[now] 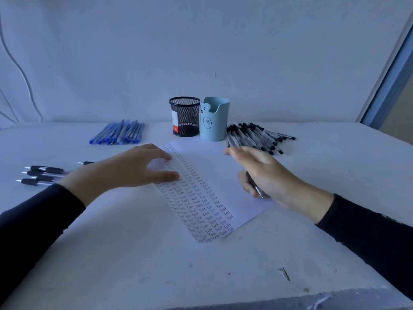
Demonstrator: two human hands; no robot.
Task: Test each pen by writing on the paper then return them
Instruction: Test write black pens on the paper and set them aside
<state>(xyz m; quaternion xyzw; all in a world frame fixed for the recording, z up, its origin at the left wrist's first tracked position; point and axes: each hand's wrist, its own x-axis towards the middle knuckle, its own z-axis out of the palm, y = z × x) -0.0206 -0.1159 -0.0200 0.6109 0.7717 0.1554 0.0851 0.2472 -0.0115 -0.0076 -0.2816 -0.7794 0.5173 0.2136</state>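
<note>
White paper (225,173), columns of "Test" on its left half, lies under the flat, relaxed left hand (134,168). Over the paper's right edge the right hand (270,175) curls around a pen (257,189); tucked low, it may slip and mark the paper.

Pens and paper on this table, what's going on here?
A person is testing pens. The left hand presses on the paper, whose left part is covered with columns of the word Test. The right hand holds a pen over the blank part. The blue pens and black-capped pens lie in piles either side of a mesh cup and a blue cup.
</note>
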